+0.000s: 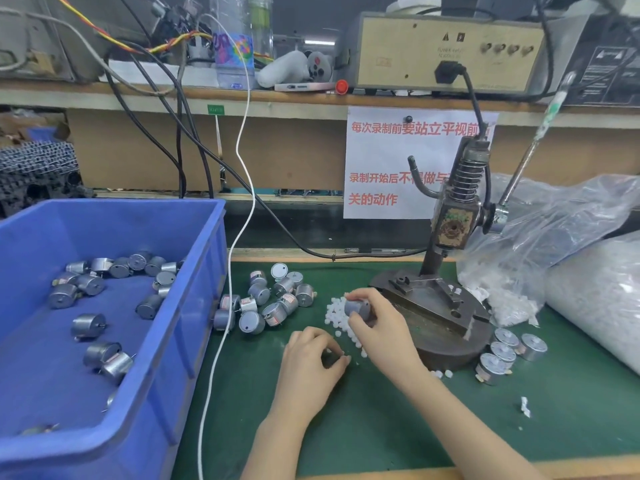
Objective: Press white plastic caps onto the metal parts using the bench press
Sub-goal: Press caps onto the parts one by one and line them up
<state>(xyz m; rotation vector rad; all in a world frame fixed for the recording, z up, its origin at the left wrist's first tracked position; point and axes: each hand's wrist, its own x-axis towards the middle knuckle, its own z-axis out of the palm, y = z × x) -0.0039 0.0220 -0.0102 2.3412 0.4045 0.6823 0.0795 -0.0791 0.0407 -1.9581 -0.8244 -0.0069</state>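
**Metal part in the right hand, caps beside the press**

The right hand [375, 318] is over the green mat [571, 410], just in front of the bench press [450, 226]. Its fingers are curled around one round metal part [356, 308] and hold it a little above the mat. Under and around this hand lies a loose pile of white caps [334, 311], close to the round base of the press.

The left hand [310, 356] is nearer to the person, just beside the right one. Its thumb and forefinger are bent toward each other, and a small white cap [347, 358] shows at their tips. I cannot tell if the cap is really pinched or only touched.

Nobody touches the lever [530, 147] of the press, which points up to the right.

More metal parts [270, 301] lie in a heap on the mat, left of the caps. Others [90, 282] are scattered inside the blue bin [104, 230] on the left side. Four more [509, 353] stand close together on the mat at the right of the press base.

Behind these four, a clear plastic bag [554, 233] lies open and white caps spill from it beside the press. A white cable [242, 188] hangs down between the bin and the heap of parts. A paper sign [391, 161] with red writing is fixed to the wall behind the press.
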